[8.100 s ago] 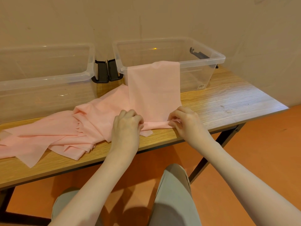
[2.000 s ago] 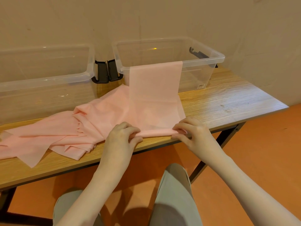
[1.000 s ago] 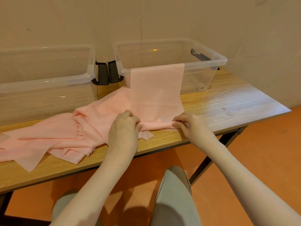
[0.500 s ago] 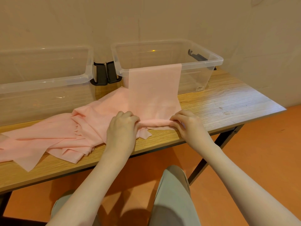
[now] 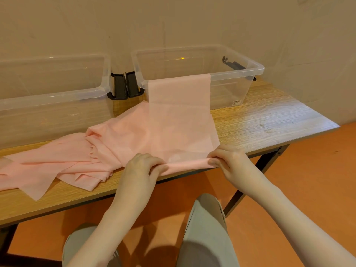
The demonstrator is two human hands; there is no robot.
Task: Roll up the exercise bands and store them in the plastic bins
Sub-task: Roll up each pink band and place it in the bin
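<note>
You are pinching the near edge of the flat pale-pink exercise band [image 5: 181, 122] at the wooden table's [image 5: 269, 120] front edge: your left hand [image 5: 141, 169] is curling fingers over its left corner, your right hand [image 5: 230, 160] gripping its right corner. The band's far end is draping over the right clear plastic bin's [image 5: 238, 74] rim.

bands [image 5: 179, 120] showing plain pale pink | bins [image 5: 231, 74] looking clear, latches [image 5: 125, 85] black | table [image 5: 269, 122] showing light wood grain | floor [image 5: 317, 170] appearing orange
</note>
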